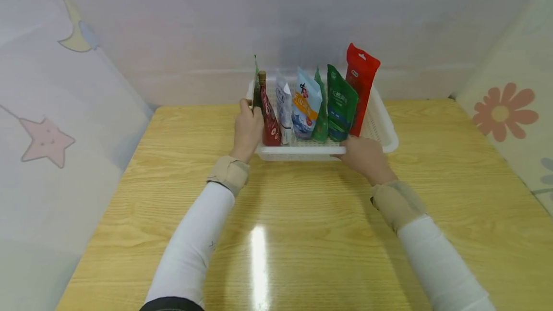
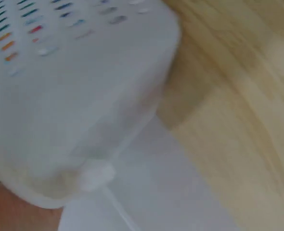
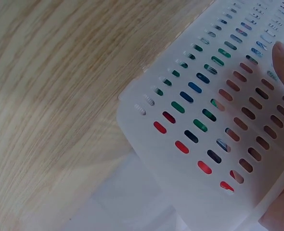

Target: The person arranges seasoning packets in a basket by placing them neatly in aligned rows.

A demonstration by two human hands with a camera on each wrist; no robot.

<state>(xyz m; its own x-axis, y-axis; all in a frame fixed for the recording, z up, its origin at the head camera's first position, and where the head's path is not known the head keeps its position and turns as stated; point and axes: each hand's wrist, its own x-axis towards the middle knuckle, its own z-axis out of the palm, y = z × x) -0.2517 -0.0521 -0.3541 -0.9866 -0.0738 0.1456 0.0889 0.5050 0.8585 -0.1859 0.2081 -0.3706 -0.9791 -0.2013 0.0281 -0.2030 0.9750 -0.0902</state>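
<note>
A white perforated plastic basket (image 1: 302, 150) stands at the table's back edge, full of upright packages. At its left end, my left hand (image 1: 249, 126) grips the rim; its fingers are partly hidden. My right hand (image 1: 365, 155) holds the front rim near the right corner, the thumb (image 3: 282, 62) lying along the outer wall. Inside are a thin green packet (image 1: 256, 80), a dark red bottle-shaped pack (image 1: 270, 121), a white pouch (image 1: 284, 109), a light blue pouch (image 1: 306, 104), a green packet (image 1: 320, 119), a dark green pouch (image 1: 340, 104) and a tall red packet (image 1: 362, 76).
A wood-grain table (image 1: 298, 234) extends in front of the basket and to both sides. Behind it hangs a pale wall covering (image 1: 207, 28). Side walls carry printed shapes, including a pink star (image 1: 47, 142) and a red flower (image 1: 501, 112).
</note>
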